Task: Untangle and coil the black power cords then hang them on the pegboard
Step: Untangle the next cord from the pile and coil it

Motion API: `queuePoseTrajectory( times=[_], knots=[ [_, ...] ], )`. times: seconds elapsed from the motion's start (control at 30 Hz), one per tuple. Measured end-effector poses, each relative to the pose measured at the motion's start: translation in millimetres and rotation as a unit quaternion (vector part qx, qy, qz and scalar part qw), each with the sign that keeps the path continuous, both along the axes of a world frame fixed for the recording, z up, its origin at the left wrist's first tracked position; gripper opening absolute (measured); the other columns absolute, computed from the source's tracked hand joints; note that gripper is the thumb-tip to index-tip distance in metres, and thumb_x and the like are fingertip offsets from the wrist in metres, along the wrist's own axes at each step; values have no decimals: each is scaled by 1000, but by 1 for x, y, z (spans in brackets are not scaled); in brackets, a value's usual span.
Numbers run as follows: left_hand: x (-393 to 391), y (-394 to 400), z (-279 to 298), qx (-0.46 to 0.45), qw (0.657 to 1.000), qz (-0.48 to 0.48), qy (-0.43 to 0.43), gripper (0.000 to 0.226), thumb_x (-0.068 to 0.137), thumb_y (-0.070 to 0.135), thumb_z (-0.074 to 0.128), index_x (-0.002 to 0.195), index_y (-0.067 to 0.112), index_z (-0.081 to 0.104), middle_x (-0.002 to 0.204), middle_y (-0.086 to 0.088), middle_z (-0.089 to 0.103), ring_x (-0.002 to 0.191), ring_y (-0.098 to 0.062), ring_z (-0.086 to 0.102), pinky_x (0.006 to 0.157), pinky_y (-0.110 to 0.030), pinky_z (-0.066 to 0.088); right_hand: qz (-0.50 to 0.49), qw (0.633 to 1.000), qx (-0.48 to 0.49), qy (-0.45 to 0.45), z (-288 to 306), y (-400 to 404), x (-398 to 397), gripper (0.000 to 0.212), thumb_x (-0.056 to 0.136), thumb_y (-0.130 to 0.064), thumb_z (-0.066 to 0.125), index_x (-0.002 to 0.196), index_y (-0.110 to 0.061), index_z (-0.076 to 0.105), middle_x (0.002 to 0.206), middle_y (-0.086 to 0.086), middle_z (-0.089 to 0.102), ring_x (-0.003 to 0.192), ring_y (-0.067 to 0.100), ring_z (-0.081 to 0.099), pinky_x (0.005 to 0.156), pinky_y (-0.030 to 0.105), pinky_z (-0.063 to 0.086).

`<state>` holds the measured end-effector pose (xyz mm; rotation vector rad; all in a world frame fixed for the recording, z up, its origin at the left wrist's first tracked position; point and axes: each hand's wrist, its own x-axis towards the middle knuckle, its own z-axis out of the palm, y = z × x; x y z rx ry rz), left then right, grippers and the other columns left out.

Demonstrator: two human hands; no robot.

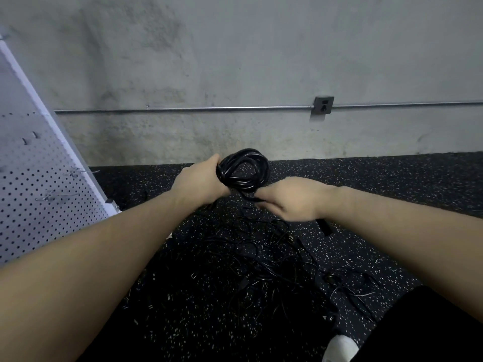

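One coil [244, 169] is nearly finished: my left hand [200, 180] grips its bundled loops above the floor while my right hand [286, 199] pinches the loose tail beneath. Next I'd wrap that tail, then reach left to the pegboard [39, 178]; more cords [261, 259] lie tangled below.

**Coil held above the tangle**

The left hand [200, 180] grips a black coil [244, 168]; the right hand [290, 201] pinches its lower strand. Loose cords [261, 257] lie tangled on the speckled floor [392, 178]. A white pegboard [31, 184] leans at left, and an outlet [323, 104] sits on the wall.
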<state>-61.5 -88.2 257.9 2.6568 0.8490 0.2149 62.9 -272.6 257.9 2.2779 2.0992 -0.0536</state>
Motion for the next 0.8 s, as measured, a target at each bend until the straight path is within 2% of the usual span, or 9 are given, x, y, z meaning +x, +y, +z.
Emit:
queuePoseTrajectory(
  times=[0.1, 0.2, 0.3, 0.43, 0.53, 0.6, 0.7, 0.77, 0.8],
  knots=[
    [-1, 0, 1, 9, 999, 10, 51, 44, 77, 43, 76, 113, 35, 53, 87, 11, 60, 87, -21, 59, 73, -31, 44, 57, 995, 43, -72, 10, 2, -5, 39, 107, -46, 34, 138, -36, 55, 123, -9, 70, 98, 24, 70, 86, 35, 55],
    [0, -12, 1, 85, 990, -5, 108, 41, 76, 60, 72, 106, 38, 55, 83, 13, 58, 86, -21, 60, 76, -32, 44, 102, 986, 96, -95, 19, 6, -8, 33, 104, -48, 44, 125, -36, 66, 112, -11, 70, 91, 21, 70, 70, 28, 48],
    [3, -21, -3, 162, 976, -61, 130, 47, 74, 68, 72, 106, 38, 53, 99, 9, 65, 100, -23, 65, 77, -31, 41, 62, 989, 107, -86, 26, 11, -7, 33, 99, -57, 45, 120, -45, 67, 107, -15, 66, 96, 13, 66, 74, 31, 52],
    [6, -26, -2, 162, 965, -146, 145, 70, 60, 71, 83, 115, 38, 55, 107, 11, 69, 104, -20, 66, 75, -32, 47, -52, 983, 139, 106, 29, 4, 6, 20, 88, -56, 68, 103, -46, 76, 90, -26, 64, 92, -2, 61, 82, 27, 50],
    [4, -31, -4, 172, 948, -242, 117, 78, 54, 78, 81, 118, 40, 56, 106, 14, 70, 102, -17, 66, 79, -32, 51, -75, 963, 148, 210, 24, 1, 14, 12, 79, -47, 81, 91, -44, 80, 81, -29, 66, 87, -6, 62, 79, 21, 46],
    [0, -31, -3, 137, 942, -289, 100, 76, 54, 82, 77, 115, 42, 56, 105, 18, 70, 100, -11, 65, 77, -30, 48, -76, 948, 148, 272, 19, 0, 15, 11, 77, -38, 85, 85, -42, 80, 79, -28, 68, 85, -6, 63, 80, 18, 44],
    [-4, -30, 5, 77, 947, -304, 74, 77, 52, 83, 75, 115, 44, 56, 103, 22, 69, 97, -6, 63, 81, -30, 49, -107, 893, 170, 403, 20, -2, 18, 10, 77, -18, 87, 86, -22, 82, 86, -7, 78, 83, 6, 71, 84, 20, 54],
    [-5, -31, 8, 43, 946, -315, 66, 73, 54, 77, 80, 114, 42, 58, 101, 22, 69, 95, -4, 62, 84, -29, 49, -132, 883, 157, 423, 21, -3, 20, 11, 79, -20, 85, 88, -15, 81, 89, 5, 79, 80, 16, 73, 81, 26, 58],
    [-6, -33, 9, 31, 943, -323, 69, 70, 54, 74, 82, 112, 41, 59, 100, 22, 69, 94, -3, 62, 84, -27, 49, -148, 882, 132, 427, 22, -4, 21, 12, 81, -23, 84, 90, -16, 81, 89, 3, 79, 78, 13, 72, 79, 23, 58]
  ],
)
